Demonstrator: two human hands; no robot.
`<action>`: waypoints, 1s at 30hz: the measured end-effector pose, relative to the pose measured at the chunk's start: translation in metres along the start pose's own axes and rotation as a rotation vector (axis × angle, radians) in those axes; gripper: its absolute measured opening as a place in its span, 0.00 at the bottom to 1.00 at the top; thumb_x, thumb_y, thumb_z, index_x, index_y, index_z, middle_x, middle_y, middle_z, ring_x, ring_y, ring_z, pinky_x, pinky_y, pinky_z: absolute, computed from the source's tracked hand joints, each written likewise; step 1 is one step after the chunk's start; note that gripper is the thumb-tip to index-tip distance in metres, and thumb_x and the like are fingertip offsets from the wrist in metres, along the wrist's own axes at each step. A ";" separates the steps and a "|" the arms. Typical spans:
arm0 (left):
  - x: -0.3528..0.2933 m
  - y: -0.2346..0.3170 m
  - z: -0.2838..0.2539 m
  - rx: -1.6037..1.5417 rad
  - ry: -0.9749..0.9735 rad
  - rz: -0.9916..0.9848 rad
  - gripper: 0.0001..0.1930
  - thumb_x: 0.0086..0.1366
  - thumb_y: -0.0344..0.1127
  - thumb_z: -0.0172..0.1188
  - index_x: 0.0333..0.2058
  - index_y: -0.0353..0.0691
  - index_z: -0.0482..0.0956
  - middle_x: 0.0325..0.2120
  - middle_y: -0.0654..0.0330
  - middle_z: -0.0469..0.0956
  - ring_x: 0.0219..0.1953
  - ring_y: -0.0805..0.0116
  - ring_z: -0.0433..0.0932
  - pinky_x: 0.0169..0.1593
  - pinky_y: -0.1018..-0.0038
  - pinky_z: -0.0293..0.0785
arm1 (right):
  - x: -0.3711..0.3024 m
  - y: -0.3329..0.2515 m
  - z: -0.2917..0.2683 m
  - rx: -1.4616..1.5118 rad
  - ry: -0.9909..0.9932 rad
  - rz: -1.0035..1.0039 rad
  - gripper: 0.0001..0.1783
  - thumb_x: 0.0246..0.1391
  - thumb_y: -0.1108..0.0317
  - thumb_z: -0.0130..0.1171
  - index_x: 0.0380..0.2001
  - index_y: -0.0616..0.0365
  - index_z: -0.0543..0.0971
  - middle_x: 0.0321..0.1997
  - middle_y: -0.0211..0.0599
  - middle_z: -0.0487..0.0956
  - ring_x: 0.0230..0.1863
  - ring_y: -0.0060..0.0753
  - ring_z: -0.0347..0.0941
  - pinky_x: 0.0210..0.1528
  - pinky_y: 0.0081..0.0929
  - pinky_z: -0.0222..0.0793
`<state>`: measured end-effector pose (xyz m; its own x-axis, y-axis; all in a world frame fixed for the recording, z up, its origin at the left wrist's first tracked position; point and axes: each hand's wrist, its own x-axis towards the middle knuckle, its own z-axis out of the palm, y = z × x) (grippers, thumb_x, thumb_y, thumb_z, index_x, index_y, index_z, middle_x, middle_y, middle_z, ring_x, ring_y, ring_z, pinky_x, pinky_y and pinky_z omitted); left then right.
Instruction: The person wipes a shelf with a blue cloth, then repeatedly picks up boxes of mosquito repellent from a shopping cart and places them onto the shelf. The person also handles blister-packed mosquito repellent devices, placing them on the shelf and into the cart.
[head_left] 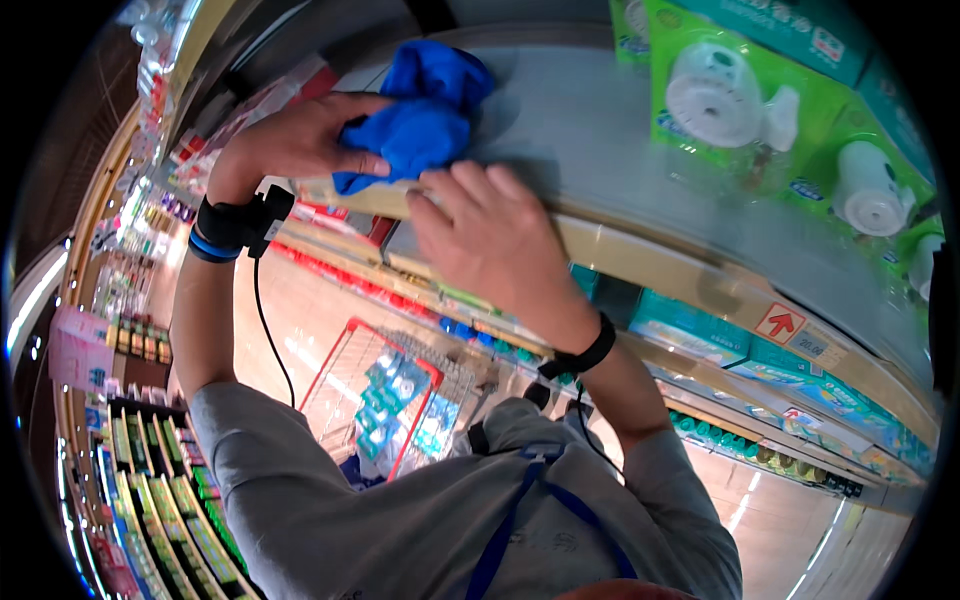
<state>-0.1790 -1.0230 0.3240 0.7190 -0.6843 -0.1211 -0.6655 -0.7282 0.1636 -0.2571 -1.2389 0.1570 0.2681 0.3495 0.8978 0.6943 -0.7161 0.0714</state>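
A crumpled bright blue cloth lies bunched on a grey shelf near its front edge. My left hand grips the cloth from its left side, thumb and fingers spread over the folds. Just below the cloth, my right hand is at the shelf's front rail. Its fingers are bent and close together, with their tips beside the cloth's near edge. Whatever they hold, if anything, is hidden. Black bands circle both wrists, and the left one carries a small black device with a cable.
White dispensers on green cards stand along the shelf to the right. Lower shelves hold teal packages. Beneath my left arm stands a shopping cart with a red-edged frame, holding teal and white packs. More stocked shelves line the far left.
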 end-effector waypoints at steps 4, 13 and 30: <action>-0.041 -0.027 0.028 0.010 0.268 0.009 0.32 0.63 0.40 0.73 0.63 0.38 0.72 0.52 0.49 0.80 0.50 0.55 0.83 0.54 0.67 0.79 | 0.001 0.000 -0.001 0.139 0.118 0.032 0.11 0.53 0.64 0.66 0.39 0.52 0.82 0.48 0.26 0.80 0.47 0.31 0.76 0.46 0.30 0.67; -0.186 0.017 0.183 -0.009 0.753 -0.049 0.20 0.56 0.29 0.71 0.49 0.41 0.80 0.50 0.45 0.76 0.50 0.41 0.79 0.51 0.61 0.77 | -0.038 -0.047 0.005 0.663 0.012 0.061 0.41 0.45 0.66 0.79 0.62 0.55 0.72 0.68 0.51 0.68 0.63 0.50 0.72 0.62 0.43 0.71; -0.459 0.024 0.470 -0.878 1.052 -1.158 0.16 0.50 0.22 0.61 0.40 0.37 0.77 0.36 0.51 0.79 0.41 0.49 0.80 0.46 0.65 0.75 | -0.193 -0.410 0.208 1.570 -1.192 0.079 0.33 0.55 0.67 0.69 0.62 0.62 0.70 0.50 0.54 0.78 0.51 0.55 0.79 0.51 0.40 0.76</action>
<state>-0.6190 -0.7439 -0.0766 0.7406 0.6718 0.0134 0.2562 -0.3008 0.9187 -0.4546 -0.8865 -0.1359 0.0929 0.9867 0.1335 0.3582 0.0920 -0.9291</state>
